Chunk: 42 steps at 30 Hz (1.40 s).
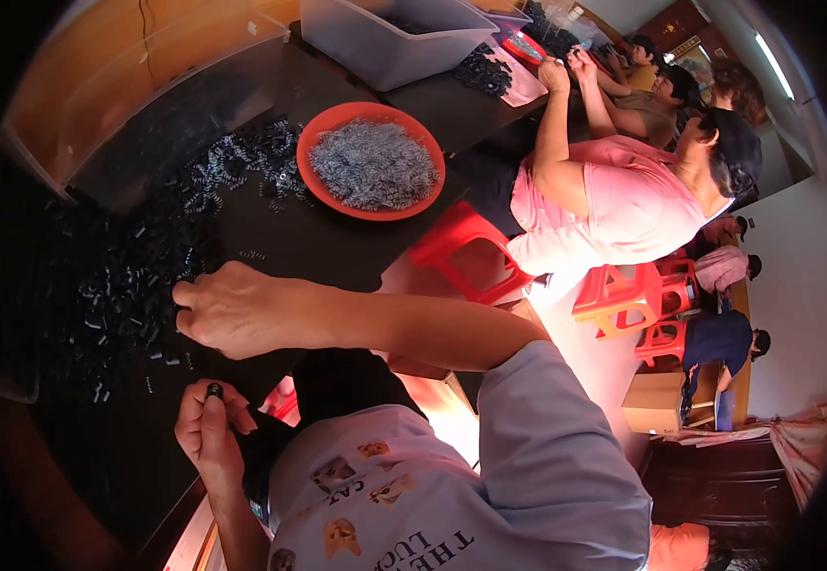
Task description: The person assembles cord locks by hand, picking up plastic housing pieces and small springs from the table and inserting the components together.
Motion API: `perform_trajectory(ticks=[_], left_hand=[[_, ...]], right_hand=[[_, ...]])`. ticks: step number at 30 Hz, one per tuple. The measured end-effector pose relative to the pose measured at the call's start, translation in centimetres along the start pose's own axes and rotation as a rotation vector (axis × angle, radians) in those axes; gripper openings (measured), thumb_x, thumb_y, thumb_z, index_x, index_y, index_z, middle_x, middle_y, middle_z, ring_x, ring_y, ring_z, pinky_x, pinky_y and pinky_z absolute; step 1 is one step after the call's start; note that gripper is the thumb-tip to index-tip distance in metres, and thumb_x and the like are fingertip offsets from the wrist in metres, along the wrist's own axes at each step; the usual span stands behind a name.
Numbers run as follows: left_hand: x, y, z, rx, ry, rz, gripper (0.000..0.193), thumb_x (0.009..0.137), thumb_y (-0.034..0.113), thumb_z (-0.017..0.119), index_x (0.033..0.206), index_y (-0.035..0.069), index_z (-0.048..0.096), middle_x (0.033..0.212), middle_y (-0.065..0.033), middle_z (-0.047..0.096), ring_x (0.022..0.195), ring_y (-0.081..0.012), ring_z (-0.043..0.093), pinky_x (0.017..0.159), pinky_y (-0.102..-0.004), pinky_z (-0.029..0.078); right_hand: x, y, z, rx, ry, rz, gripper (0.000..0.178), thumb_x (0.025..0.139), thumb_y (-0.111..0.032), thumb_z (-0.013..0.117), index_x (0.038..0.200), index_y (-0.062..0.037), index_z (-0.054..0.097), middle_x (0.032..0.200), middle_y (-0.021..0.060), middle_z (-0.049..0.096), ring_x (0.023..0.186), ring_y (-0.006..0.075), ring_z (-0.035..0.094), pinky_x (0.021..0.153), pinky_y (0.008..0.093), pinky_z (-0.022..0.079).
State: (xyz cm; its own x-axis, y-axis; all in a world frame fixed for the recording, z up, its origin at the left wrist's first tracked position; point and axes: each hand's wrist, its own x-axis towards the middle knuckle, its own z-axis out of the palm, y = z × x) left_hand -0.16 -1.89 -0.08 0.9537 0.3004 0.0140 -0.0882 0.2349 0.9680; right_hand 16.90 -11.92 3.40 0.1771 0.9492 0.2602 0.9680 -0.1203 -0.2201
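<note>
My left hand [212, 433] is closed, with a small black plastic piece [214, 390] pinched at the tips of the thumb and a finger. Farther out, my right hand [228, 309] hovers by the near edge of a heap of small black plastic pieces [133, 276]. Its fingers are curled under and face away, so whatever they hold is hidden. Small metal coils [228, 171] lie scattered over the far part of the heap. Beyond my right forearm, a round red plate [309, 181] holds a mound of grey springs.
A clear plastic bin [175, 105] lies behind the heap, and a translucent tub [385, 52] stands on the dark table [280, 243]. At right, a person in pink [622, 190] works at the same table, with others beyond. Red stools [470, 252] stand on the floor.
</note>
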Motion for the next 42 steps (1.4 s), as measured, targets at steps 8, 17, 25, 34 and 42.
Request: perform_trajectory(ticks=[8,17,25,34,42], left_hand=[[0.0,-0.1,-0.2,-0.009,0.001,-0.026,0.02,0.097,0.018,0.046,0.089,0.001,0.055,0.077,-0.0065,0.059,0.051,-0.0075,0.05,0.048,-0.0193,0.038],[0.0,-0.1,-0.3,-0.023,0.005,-0.011,0.021,0.098,0.019,0.047,0.091,0.001,0.055,0.079,-0.0068,0.06,0.051,-0.0086,0.051,0.049,-0.0205,0.039],[0.0,-0.2,-0.5,-0.063,0.005,-0.023,0.022,0.098,0.02,0.048,0.094,0.0,0.056,0.078,-0.007,0.06,0.053,-0.0093,0.051,0.049,-0.0207,0.04],[0.0,-0.4,-0.4,-0.073,0.027,-0.023,0.022,0.098,0.02,0.047,0.094,0.0,0.055,0.078,-0.0076,0.061,0.052,-0.0092,0.051,0.049,-0.0207,0.04],[0.1,0.0,-0.1,-0.048,0.027,-0.017,0.026,0.099,0.024,0.045,0.09,0.001,0.054,0.078,-0.0077,0.06,0.052,-0.0093,0.05,0.048,-0.0211,0.039]], right_hand=[[-0.2,0.1,0.6,-0.045,0.031,-0.037,0.011,0.073,-0.009,0.062,0.079,0.0006,0.063,0.089,0.0119,0.059,0.079,0.0247,0.065,0.055,0.0359,0.053],[0.2,-0.1,-0.3,0.343,0.024,0.138,0.008,0.082,-0.008,0.059,0.087,-0.0033,0.061,0.088,0.0112,0.058,0.071,0.032,0.063,0.059,0.0423,0.052],[-0.4,-2.1,-1.1,0.489,0.137,0.117,0.007,0.083,-0.006,0.058,0.088,-0.003,0.058,0.09,0.0128,0.059,0.072,0.0336,0.063,0.059,0.0427,0.05],[-0.8,-2.3,-0.7,0.816,0.241,0.104,0.007,0.085,-0.003,0.058,0.092,-0.0024,0.056,0.087,0.0137,0.059,0.073,0.0318,0.063,0.061,0.0393,0.049],[-2.1,-1.9,-1.1,0.744,0.199,0.083,0.006,0.086,-0.003,0.058,0.092,-0.0014,0.059,0.086,0.0119,0.059,0.073,0.0283,0.061,0.063,0.0367,0.048]])
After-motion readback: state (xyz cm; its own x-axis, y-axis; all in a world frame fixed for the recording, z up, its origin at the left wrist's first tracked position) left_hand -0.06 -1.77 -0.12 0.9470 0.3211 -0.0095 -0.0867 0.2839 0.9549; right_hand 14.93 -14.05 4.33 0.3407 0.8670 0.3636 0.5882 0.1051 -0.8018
